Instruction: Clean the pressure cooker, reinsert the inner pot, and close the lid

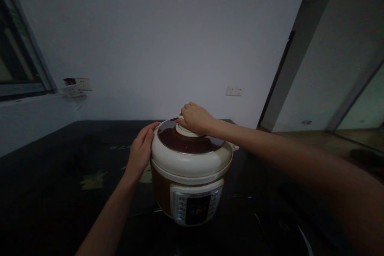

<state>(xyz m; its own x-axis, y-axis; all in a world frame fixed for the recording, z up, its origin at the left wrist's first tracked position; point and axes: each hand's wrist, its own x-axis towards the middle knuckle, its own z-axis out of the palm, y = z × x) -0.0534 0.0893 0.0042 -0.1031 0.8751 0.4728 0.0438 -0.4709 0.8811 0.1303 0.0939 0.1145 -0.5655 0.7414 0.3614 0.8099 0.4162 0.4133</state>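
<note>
A round electric cooker [192,192] with a cream and brown body stands on a dark table [54,176]. Its cream lid [192,160] has a brown glossy top and a cream knob in the middle. My right hand [195,118] lies over that knob with the fingers curled round it. My left hand [142,148] rests against the left side of the lid, fingers together and bent along the rim. A control panel [196,207] with buttons faces me on the front.
A white wall stands behind the table with a socket plate [234,91] and more sockets [75,88] at the left. A window frame [18,68] is at far left. A doorway [285,84] opens on the right.
</note>
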